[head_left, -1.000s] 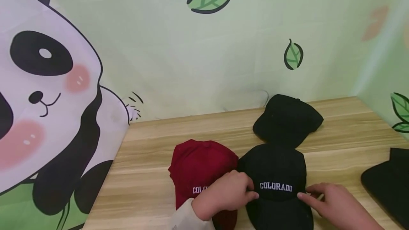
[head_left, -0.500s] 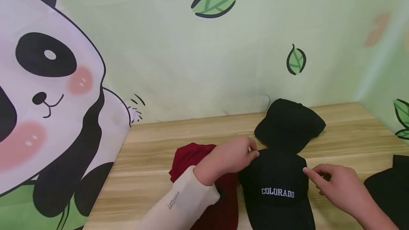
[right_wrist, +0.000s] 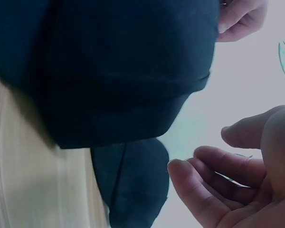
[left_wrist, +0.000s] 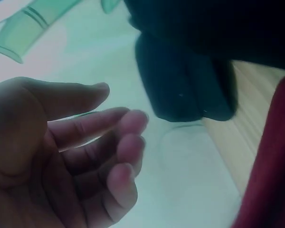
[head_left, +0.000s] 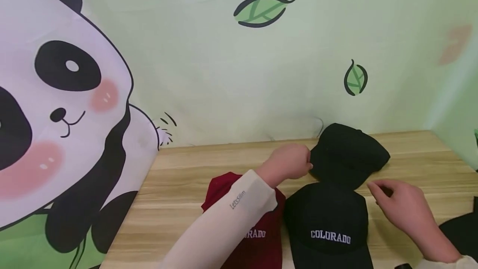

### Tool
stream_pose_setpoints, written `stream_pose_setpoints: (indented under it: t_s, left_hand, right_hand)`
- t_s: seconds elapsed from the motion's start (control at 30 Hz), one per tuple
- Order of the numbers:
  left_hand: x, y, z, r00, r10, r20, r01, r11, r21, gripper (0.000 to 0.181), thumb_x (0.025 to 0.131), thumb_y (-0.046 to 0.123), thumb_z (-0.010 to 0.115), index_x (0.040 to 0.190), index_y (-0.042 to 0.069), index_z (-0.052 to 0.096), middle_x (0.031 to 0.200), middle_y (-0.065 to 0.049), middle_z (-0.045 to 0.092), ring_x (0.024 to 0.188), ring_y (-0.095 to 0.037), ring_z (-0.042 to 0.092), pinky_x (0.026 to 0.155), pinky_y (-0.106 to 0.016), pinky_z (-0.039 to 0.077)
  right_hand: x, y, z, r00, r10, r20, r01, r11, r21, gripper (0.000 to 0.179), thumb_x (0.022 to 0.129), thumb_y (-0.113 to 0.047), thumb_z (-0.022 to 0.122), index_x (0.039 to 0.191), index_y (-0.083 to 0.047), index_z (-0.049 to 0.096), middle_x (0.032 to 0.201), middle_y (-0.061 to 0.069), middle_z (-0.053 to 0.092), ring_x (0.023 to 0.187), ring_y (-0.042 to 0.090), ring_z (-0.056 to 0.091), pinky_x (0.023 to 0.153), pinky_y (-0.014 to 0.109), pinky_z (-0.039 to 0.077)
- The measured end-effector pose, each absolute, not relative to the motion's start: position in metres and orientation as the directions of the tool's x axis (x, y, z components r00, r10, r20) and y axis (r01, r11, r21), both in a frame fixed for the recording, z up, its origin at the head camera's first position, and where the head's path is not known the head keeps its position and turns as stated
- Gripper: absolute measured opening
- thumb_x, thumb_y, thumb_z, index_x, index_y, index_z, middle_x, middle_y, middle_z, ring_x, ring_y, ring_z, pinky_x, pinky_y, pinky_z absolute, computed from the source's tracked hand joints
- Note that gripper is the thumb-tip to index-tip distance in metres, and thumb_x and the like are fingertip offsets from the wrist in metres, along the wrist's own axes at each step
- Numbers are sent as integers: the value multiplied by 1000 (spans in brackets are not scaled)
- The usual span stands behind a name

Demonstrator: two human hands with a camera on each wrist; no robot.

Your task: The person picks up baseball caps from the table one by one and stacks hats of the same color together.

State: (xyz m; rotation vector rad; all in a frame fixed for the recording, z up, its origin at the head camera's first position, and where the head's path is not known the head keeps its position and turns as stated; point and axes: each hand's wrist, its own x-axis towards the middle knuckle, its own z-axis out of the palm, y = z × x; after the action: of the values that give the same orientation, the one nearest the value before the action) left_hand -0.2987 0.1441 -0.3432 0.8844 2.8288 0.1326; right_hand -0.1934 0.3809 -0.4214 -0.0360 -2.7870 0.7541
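A black cap lettered COLORADO (head_left: pixel 328 211) lies on the wooden table between my hands in the head view. Behind it is another black cap (head_left: pixel 347 155), brim turned to the left. My left hand (head_left: pixel 287 162) is beside that rear cap's brim; whether it touches cannot be told. In the left wrist view its fingers (left_wrist: pixel 126 147) curl loosely around nothing. My right hand (head_left: pixel 403 206), in the air right of the front cap, has thumb and fingers apart in the right wrist view. A dark red cap (head_left: pixel 265 248) lies left, partly hidden by my left sleeve.
A black object (head_left: pixel 461 231) is cut off at the right edge of the head view. The wooden table (head_left: pixel 171 186) meets a pale green printed backdrop (head_left: pixel 209 94) with a large panda on the left.
My left hand has moved up and away from the front black cap's left side, toward the rear cap. My right hand has come off its right side. The head view has shifted slightly.
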Motion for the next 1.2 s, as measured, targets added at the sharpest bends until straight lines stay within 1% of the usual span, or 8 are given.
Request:
stream_pose_setpoints:
  t_s: [0.13, 0.23, 0.47, 0.7, 0.83, 0.97, 1.07, 1.2]
  left_hand:
    - [-314, 152, -351, -812, 556, -178, 537, 831, 143, 36, 95, 32, 59, 63, 17, 55, 57, 5, 40, 54, -11, 42, 53, -24, 38]
    - [-322, 156, -354, -804, 560, -202, 538, 829, 157, 35, 95, 32, 59, 64, 17, 55, 59, 5, 42, 55, -11, 45, 55, -25, 39]
    - [-336, 168, -352, -810, 537, -236, 519, 843, 139, 30, 94, 35, 59, 72, 15, 59, 68, 5, 50, 66, -12, 50, 62, -27, 43]
    - [-349, 177, -350, -831, 493, -257, 473, 870, 136, 26, 94, 35, 60, 80, 14, 65, 78, 2, 57, 73, -15, 53, 65, -28, 46]
    - [-356, 180, -350, -850, 456, -265, 435, 890, 137, 24, 93, 37, 61, 84, 15, 68, 89, 2, 62, 79, -15, 56, 68, -29, 48]
    - [-362, 182, -356, -857, 431, -282, 404, 902, 152, 25, 93, 39, 62, 93, 15, 70, 102, 2, 66, 87, -15, 59, 77, -30, 50]
    - [-366, 185, -361, -860, 412, -301, 384, 911, 152, 28, 93, 40, 62, 100, 15, 72, 111, 1, 68, 93, -15, 61, 82, -29, 50]
    - [-372, 188, -368, -872, 372, -319, 336, 928, 163, 31, 92, 41, 62, 108, 16, 71, 117, 1, 67, 98, -15, 61, 85, -29, 50]
  right_hand:
    - [-199, 384, -427, -962, 90, 258, -48, 875, -483, 38, 95, -34, 59, 102, 1, 72, 87, 15, 73, 69, 18, 59, 59, 33, 44]
    - [-203, 385, -430, -967, 89, 238, -38, 875, -483, 37, 96, -33, 58, 101, 1, 72, 86, 14, 72, 69, 17, 58, 59, 33, 44]
    - [-213, 390, -437, -978, 82, 189, -22, 871, -491, 37, 97, -32, 56, 103, 2, 71, 79, 8, 71, 64, 14, 54, 58, 32, 42]
    - [-223, 394, -445, -975, 90, 202, -25, 863, -504, 37, 96, -30, 57, 100, 3, 72, 80, 10, 71, 62, 14, 51, 57, 31, 41]
    - [-229, 395, -447, -982, 105, 157, 6, 849, -529, 38, 97, -32, 56, 100, 2, 71, 73, 6, 69, 61, 14, 52, 54, 30, 39]
    - [-232, 396, -450, -987, 125, 98, 49, 829, -557, 40, 97, -35, 55, 102, 2, 69, 70, 2, 67, 60, 12, 55, 51, 29, 40]
    - [-235, 398, -452, -988, 136, 79, 69, 822, -565, 39, 96, -37, 56, 98, 2, 66, 69, 2, 67, 59, 11, 56, 51, 29, 40]
    - [-239, 399, -456, -987, 147, 62, 87, 823, -562, 37, 95, -38, 57, 91, -1, 60, 68, 2, 64, 58, 13, 52, 52, 29, 37]
